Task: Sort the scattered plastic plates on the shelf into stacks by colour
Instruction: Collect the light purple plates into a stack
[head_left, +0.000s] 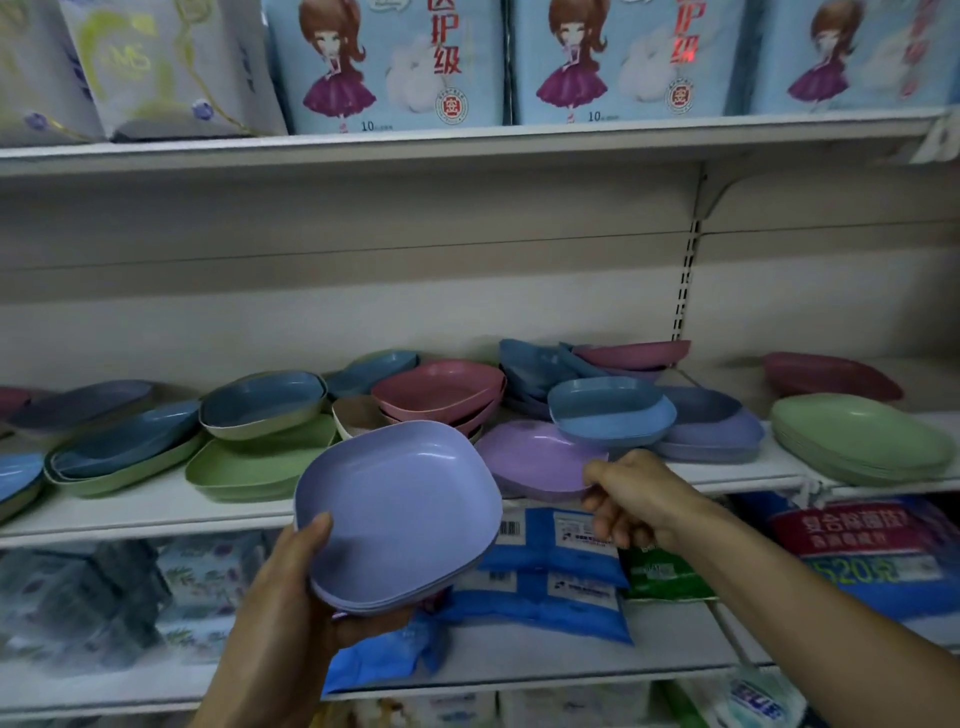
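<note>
Gripping the purple stack (400, 514) with left fingers (317, 525), I curled right fingers (605, 525) by the lilac plate (535, 457) at their ten o'clock, grasp unclear.

One head-worn wide-angle view, facing a shop shelf.
The camera looks forward and slightly down, close to the middle shelf (156, 512), which runs across mid-frame within arm's reach. The upper shelf (467, 145) lines the top, a lower shelf (623, 660) the bottom. At lower centre the left hand (291, 582), holding a stack of lavender plates (400, 509), sits nearest the lens; beside it the right hand (634, 499) pinches a lilac plate (535, 457) at the middle shelf's front edge.
</note>
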